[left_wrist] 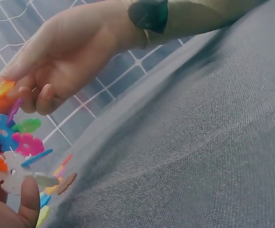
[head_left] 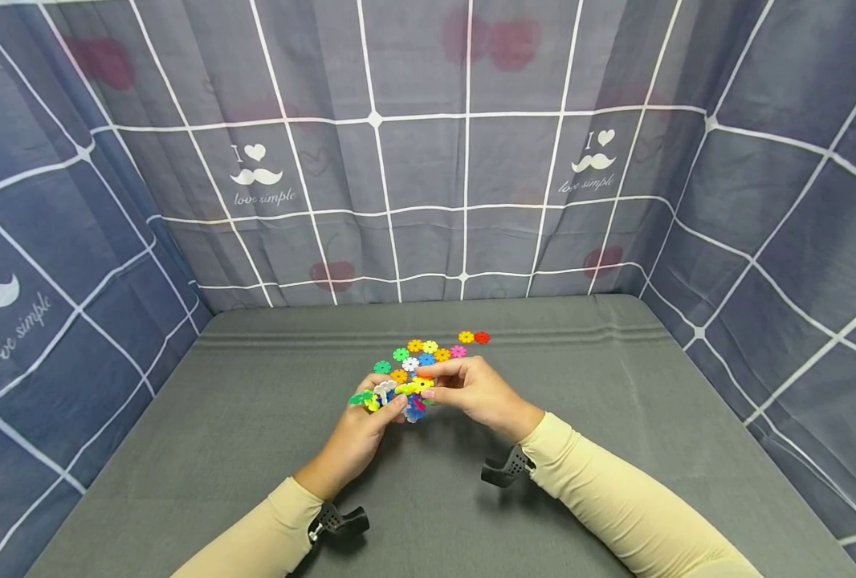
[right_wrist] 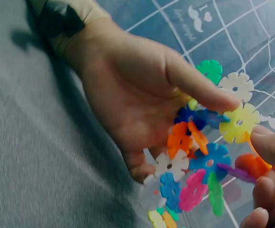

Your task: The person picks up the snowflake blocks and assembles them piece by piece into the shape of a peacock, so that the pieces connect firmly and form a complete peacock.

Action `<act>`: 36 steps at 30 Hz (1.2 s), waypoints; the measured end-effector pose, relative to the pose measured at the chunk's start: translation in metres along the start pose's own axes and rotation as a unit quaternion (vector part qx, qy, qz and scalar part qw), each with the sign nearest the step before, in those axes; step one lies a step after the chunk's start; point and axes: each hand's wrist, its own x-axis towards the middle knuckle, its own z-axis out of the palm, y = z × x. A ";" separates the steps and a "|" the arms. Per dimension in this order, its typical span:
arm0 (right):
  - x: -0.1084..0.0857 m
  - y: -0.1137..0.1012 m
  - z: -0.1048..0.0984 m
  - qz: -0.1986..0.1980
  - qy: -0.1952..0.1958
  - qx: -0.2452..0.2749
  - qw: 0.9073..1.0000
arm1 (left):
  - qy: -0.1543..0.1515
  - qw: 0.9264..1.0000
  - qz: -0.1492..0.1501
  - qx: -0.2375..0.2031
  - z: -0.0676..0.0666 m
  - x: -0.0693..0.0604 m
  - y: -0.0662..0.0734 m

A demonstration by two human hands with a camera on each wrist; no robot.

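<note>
A cluster of joined flower-shaped plastic discs [right_wrist: 210,161], in blue, white, pink, green, yellow and other colours, is held in my left hand [head_left: 358,437], thumb on the near side. My right hand [head_left: 486,397] pinches an orange disc [right_wrist: 252,164] between thumb and fingers at the cluster's right side. Just beside my right thumb, a yellow disc [right_wrist: 240,123] stands out from the cluster. In the left wrist view, my left fingers press against a white disc [left_wrist: 13,172] low on the cluster. Part of the cluster is hidden behind the fingers.
Several loose flower discs lie on the grey cloth-covered table [head_left: 254,449] beyond my hands, among them a green one [head_left: 382,367], a pink one [head_left: 458,352] and a red one [head_left: 482,338]. Checked curtains [head_left: 428,177] hang behind and on both sides.
</note>
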 end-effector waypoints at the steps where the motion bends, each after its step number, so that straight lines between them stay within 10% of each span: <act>1: 0.000 0.000 0.000 -0.010 0.004 -0.015 1.000 | -0.004 1.000 -0.004 -0.010 -0.001 0.000 0.000; 12: 0.001 0.012 0.005 -0.209 0.046 -0.189 0.958 | -0.022 1.000 -0.013 -0.012 -0.003 0.001 0.002; 25: -0.001 0.017 0.005 -0.219 0.009 -0.148 0.964 | -0.078 0.997 -0.018 -0.022 -0.009 0.001 0.005; 36: 0.001 0.012 0.004 -0.278 -0.010 -0.199 0.940 | -0.072 0.993 -0.024 0.090 -0.012 0.000 0.009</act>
